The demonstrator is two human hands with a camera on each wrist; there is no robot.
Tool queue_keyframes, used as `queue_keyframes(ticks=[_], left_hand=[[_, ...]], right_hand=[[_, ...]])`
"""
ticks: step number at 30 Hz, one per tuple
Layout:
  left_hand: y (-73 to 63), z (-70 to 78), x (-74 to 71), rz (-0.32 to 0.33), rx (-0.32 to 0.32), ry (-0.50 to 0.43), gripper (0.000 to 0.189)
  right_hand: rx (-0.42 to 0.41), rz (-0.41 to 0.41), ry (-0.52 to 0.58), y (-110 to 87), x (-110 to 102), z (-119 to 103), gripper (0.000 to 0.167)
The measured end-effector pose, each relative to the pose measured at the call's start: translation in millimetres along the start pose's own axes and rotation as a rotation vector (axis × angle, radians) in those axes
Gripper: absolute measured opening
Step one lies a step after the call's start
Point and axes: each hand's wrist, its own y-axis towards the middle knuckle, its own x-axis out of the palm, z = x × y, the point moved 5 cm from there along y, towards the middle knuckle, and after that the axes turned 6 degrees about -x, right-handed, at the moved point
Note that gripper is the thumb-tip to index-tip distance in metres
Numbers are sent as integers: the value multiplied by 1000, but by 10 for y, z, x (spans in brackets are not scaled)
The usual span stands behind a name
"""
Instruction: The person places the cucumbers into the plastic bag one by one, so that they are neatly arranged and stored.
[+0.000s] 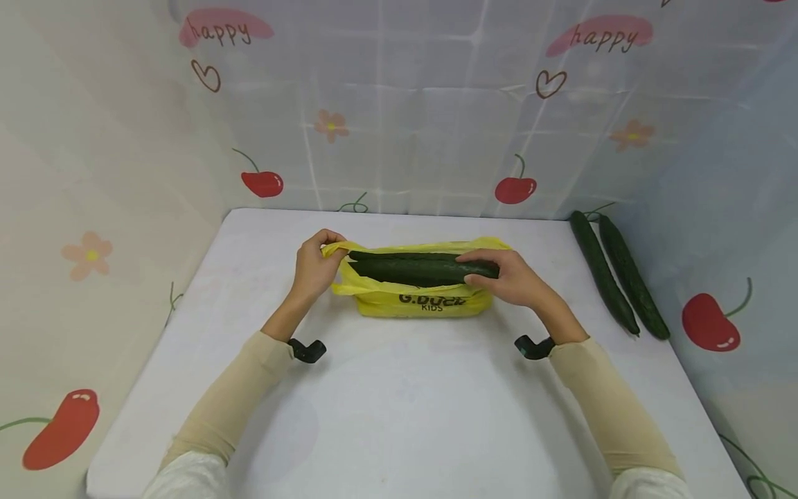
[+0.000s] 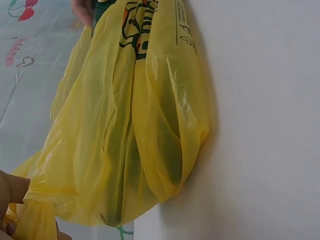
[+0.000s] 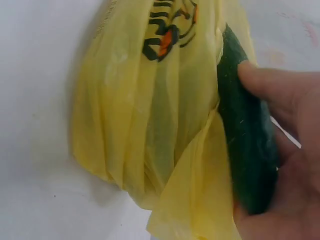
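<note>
A yellow plastic bag (image 1: pixel 380 305) with dark print lies on the white table, its mouth spread upward. My left hand (image 1: pixel 316 262) pinches the bag's rim at its left end; the left wrist view shows the gathered plastic between those fingers (image 2: pixel 15 187). With thumb and fingers, my right hand (image 1: pixel 512 278) grips the right end of a dark green cucumber (image 1: pixel 418 270), which lies lengthwise in the bag's mouth. Behind it shows a strip of another cucumber (image 1: pixel 389 256). Dark long shapes show through the bag (image 2: pixel 170 145) lower down; their number is hidden.
Two more cucumbers (image 1: pixel 603 274) (image 1: pixel 632 277) lie side by side near the table's right edge. A printed curtain (image 1: pixel 424 125) hangs close behind the table (image 1: pixel 399 416) and along both sides. Black wrist cameras (image 1: pixel 308 351) sit under both forearms.
</note>
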Motion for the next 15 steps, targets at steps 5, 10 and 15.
queue_keyframes(ticks=[5, 10, 15], left_hand=[[11, 0, 23, -1, 6, -15, 11], [16, -1, 39, 0, 6, -19, 11], [14, 0, 40, 0, 6, -23, 12]], right_hand=[[-15, 8, -115, 71, 55, -21, 41], [-65, -19, -162, 131, 106, -43, 41], [-60, -74, -174, 149, 159, -18, 41]])
